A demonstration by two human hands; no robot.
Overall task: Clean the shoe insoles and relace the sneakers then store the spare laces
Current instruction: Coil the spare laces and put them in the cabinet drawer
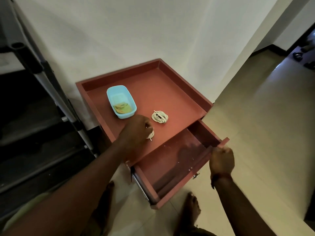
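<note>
Spare laces: two white bundles, both at the red-brown cabinet (117, 73) that stands vs. the white wall (119, 31). The coiled bundle (159, 117) lies loose on the cabinet's rimmed top, toward the front edge, w/ a stiff tip poking out at its upper left. The 2nd bundle (151, 134) is in the person's left hand (136, 130), just left of the first & nearer the front edge, low over the top. Can't tell if it touches the surface. Fingers are curled tight round it, so most of the coil is hidden. Only a bit of white & one lace tip show below the knuckles.

The right hand (222, 159) grips the top edge of the drawer (170, 160) front, close to its right-hand corner, fingers folded over the edge in a fist. A dark band (221, 176) sits on that wrist. The drawer is pulled well out under the cabinet top, w/ a hand shadow across its floor. A small metal knob (196, 175) shows on the drawer front, just left of the wrist.

A light-blue tub (126, 114) sits on the top, left of the coiled bundle & apart from it. There's yellow-green stuff at its near end, too small to identify. A black rack (34, 116) stands to the left of the cabinet. Bare feet (191, 206) are on the pale tiled floor (264, 116) below the drawer.
</note>
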